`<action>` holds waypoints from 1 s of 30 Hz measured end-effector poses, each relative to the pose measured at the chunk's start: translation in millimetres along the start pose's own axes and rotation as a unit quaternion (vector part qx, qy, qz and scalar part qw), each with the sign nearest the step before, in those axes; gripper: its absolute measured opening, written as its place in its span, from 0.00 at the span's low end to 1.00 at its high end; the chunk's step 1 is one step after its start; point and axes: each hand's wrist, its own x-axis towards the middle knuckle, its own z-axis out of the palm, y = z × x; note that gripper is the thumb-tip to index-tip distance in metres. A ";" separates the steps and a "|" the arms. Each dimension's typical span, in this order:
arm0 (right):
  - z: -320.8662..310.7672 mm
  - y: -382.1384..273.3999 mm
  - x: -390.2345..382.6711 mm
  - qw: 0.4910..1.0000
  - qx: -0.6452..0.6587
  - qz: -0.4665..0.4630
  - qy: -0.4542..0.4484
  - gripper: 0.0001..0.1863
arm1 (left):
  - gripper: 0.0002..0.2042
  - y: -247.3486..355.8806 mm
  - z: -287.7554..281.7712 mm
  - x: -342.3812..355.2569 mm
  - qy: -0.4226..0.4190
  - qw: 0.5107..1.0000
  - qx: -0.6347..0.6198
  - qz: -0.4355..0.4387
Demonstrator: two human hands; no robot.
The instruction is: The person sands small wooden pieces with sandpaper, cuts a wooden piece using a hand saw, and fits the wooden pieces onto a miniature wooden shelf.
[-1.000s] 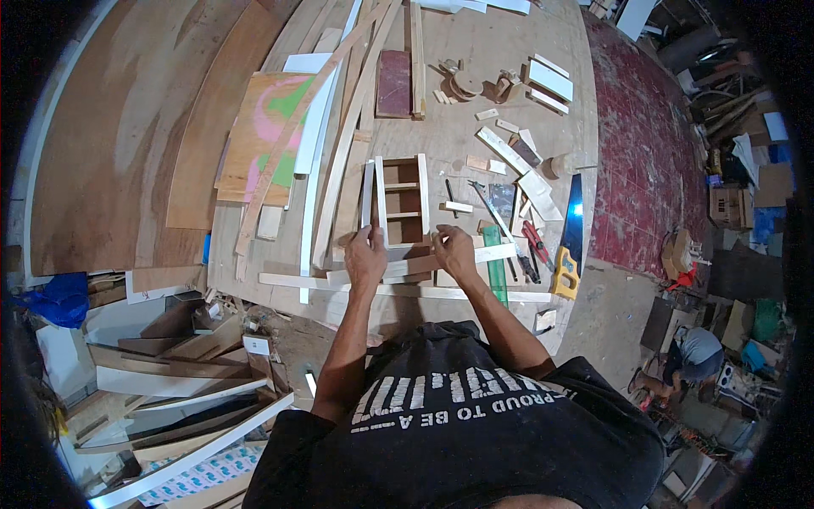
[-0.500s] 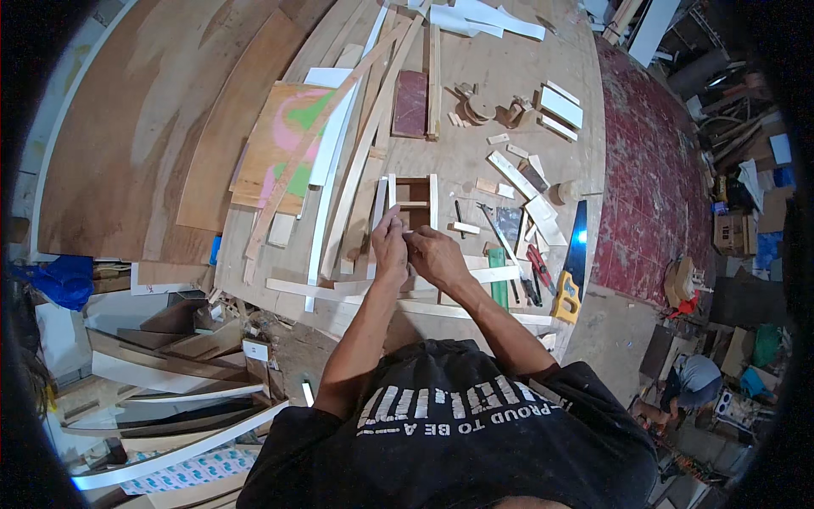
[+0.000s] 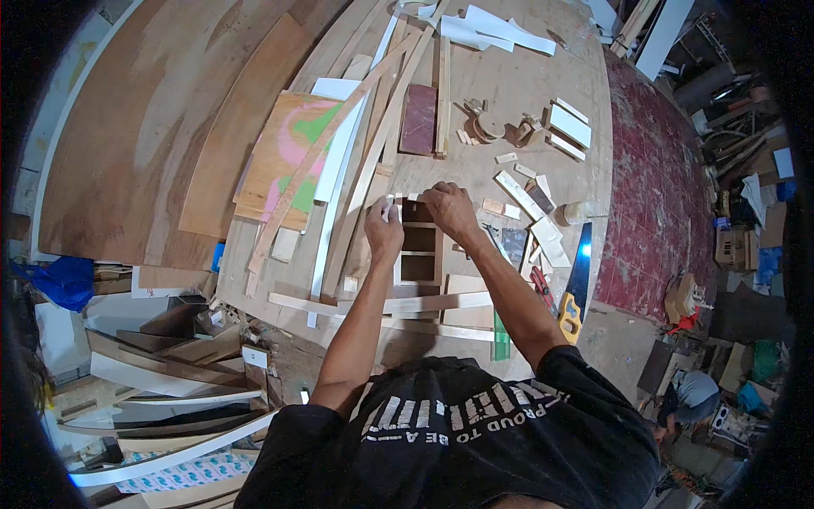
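A small narrow wooden frame (image 3: 419, 254) with crosspieces lies on the worktable, making several dark compartments. My left hand (image 3: 385, 231) is closed at its far left corner, fingertips together beside a small pale piece. Over the far right corner, my right hand (image 3: 449, 212) is closed with bent fingers on the far end; the fingertips are partly hidden. Just nearer than the frame, a long pale wood strip (image 3: 424, 303) lies crosswise under my forearms.
To the right are red-handled pliers (image 3: 541, 287), a handsaw (image 3: 570, 321) with a yellow handle, a green strip (image 3: 501, 339) and wood offcuts (image 3: 527, 193). Long strips and a painted board (image 3: 275, 161) lie left. Another person (image 3: 695, 394) is low at the far right.
Both hands have moved from the middle of the frame to its far end and drawn apart, the right one to the right. More of the frame's compartments now show.
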 end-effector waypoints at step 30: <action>31.9 23.3 17.7 0.993 -0.074 0.041 -0.079 0.14 | 0.19 -12.1 4.2 14.6 -0.155 0.986 0.042 -0.035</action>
